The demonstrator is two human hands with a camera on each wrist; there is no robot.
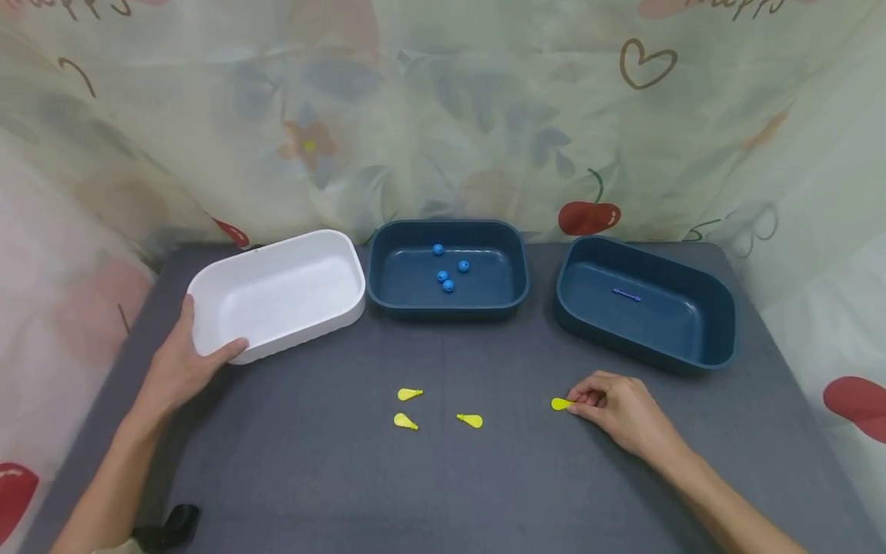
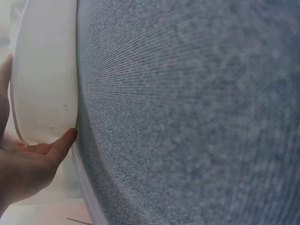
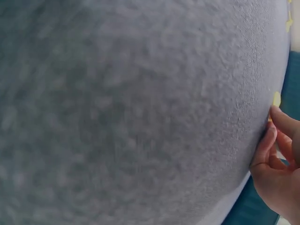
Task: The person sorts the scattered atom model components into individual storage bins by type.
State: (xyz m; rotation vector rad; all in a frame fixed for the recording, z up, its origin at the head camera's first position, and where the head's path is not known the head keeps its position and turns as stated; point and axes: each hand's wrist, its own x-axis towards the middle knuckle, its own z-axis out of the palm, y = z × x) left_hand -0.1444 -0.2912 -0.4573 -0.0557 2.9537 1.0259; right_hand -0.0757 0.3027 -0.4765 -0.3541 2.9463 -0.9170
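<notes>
Four yellow pieces (image 1: 472, 421); three trays (image 1: 280, 296) (one white)

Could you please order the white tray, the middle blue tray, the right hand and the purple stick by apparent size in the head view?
1. White tray and middle blue tray: too alike to rank
2. Right hand
3. Purple stick
</notes>
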